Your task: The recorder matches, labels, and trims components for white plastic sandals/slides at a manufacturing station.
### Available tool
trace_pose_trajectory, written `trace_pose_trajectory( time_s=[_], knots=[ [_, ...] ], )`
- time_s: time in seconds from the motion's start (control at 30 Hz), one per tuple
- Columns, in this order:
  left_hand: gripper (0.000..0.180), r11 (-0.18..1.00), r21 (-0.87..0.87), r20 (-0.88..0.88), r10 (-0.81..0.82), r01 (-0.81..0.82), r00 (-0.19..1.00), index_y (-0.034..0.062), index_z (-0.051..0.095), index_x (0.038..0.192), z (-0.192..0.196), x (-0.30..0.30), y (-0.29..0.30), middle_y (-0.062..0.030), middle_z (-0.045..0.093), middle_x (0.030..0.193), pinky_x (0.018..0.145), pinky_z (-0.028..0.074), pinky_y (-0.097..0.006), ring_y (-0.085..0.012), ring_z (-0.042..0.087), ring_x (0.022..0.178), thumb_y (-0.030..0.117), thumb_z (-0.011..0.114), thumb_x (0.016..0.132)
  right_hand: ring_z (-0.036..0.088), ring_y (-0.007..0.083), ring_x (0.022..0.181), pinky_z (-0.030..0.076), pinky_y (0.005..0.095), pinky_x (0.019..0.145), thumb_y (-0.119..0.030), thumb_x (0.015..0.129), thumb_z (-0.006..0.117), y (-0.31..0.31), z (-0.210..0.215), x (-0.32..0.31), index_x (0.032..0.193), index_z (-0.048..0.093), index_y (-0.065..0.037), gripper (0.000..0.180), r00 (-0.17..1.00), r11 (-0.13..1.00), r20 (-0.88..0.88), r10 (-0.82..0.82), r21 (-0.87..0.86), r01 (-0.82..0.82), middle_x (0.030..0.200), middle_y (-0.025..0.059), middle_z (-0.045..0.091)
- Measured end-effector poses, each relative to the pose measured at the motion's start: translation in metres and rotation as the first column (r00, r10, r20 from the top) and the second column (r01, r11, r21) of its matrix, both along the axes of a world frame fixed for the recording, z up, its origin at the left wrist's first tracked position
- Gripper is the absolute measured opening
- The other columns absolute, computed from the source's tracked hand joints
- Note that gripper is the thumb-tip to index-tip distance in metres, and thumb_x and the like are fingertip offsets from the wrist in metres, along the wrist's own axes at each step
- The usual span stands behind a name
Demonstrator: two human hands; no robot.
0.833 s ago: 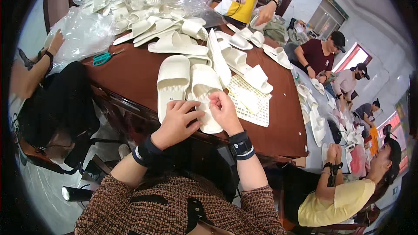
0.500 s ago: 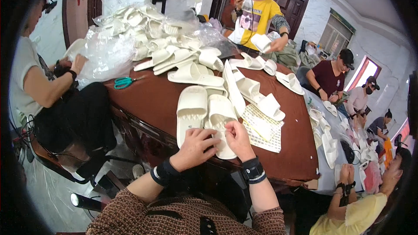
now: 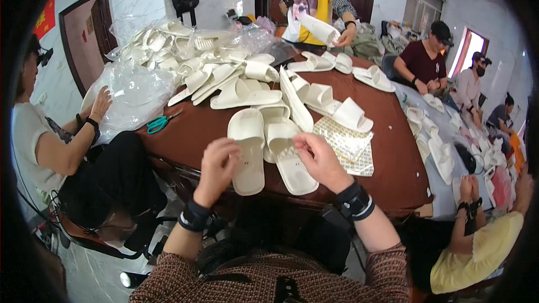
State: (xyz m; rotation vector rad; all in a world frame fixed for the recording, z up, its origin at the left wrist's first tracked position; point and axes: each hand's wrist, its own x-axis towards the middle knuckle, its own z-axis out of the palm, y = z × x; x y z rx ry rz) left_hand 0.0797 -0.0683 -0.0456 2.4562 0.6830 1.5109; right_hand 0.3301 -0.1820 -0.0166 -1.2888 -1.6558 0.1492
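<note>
Left hand pose: left hand (image 3: 217,165) raised at the near edge, forearm up from below, fingers bent inward, partly open, no grip visible.
Right hand pose: right hand (image 3: 321,160) angled in from lower right, fingers curled, tips bunched near the strap; can't tell if pinching anything.
Left slipper direction: left slipper (image 3: 247,163) toe away from the person, heel toward, long axis nearly straight out from the body.
Right slipper direction: right slipper (image 3: 296,173) also toe away, long axis slanted, heel swung right.
Slippers vs hands: pair side by side between the hands on the brown tabletop (image 3: 393,163); left slipper just beside left fingers, right slipper by right fingertips; contact unclear.
Right of pair: label sheets (image 3: 359,154), beyond right hand.
Beyond pair: more white slippers (image 3: 247,95).
Left side: teal-handled scissors (image 3: 158,125).
</note>
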Motion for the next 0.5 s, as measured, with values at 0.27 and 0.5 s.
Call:
trace_pose_trajectory(
  time_s=[0.27,0.5],
  knots=[
    [0.018,0.941,-0.339,0.12,0.069,-0.024,0.99,0.0001,0.067,0.101,-0.029,-0.005,0.091,-0.0142,0.067,0.094,0.076,0.051,-0.032,-0.0257,0.064,0.085,0.012,0.062,0.089,0.055,0.036,0.103,0.041,0.0443,0.093,-0.019,0.089,0.056,0.037,-0.012,-0.029,0.125,0.053,-0.005,0.038,0.918,0.986,0.367,0.15,-0.117,-0.115,0.109,0.0182,0.06],
    [0.018,0.932,-0.364,0.083,0.04,-0.007,0.996,-0.0008,0.067,0.102,-0.038,-0.001,0.091,-0.0142,0.068,0.093,0.077,0.051,-0.032,-0.0244,0.065,0.084,0.011,0.06,0.09,0.056,0.0389,0.097,0.041,0.0474,0.088,-0.028,0.091,0.058,0.062,-0.02,-0.05,0.122,0.054,-0.006,0.038,0.886,0.971,0.455,0.091,-0.239,0.023,0.097,0.0229,0.06]
  ],
)
